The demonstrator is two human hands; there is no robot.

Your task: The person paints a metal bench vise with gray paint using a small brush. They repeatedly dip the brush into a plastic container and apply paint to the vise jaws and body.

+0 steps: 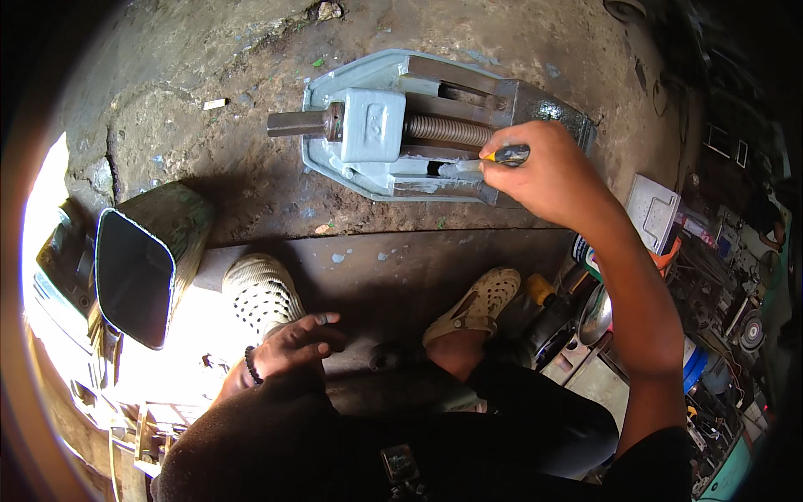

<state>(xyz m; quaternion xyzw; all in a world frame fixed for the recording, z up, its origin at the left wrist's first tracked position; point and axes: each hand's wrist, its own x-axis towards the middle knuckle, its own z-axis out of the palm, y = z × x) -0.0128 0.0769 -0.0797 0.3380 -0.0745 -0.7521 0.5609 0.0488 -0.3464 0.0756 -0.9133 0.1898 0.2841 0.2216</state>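
Note:
A machine vise (372,125) lies on the ground ahead of me, coated mostly in light grey-blue paint. Its threaded screw (447,130) runs along the middle, and a bare dark square shaft end (294,124) sticks out to the left. My right hand (535,167) is closed around a paintbrush (510,155) with a black and yellow handle. The brush's pale bristles touch the vise's near rail, beside a dark slot. Low on the left, my left hand (297,345) hangs past my knee with its fingers apart, holding nothing.
A hollow rectangular metal tube (171,251) stands at the left. My feet in pale perforated clogs (262,289) are between me and the vise. Tools, a white case (652,205) and a blue container (694,366) crowd the right side.

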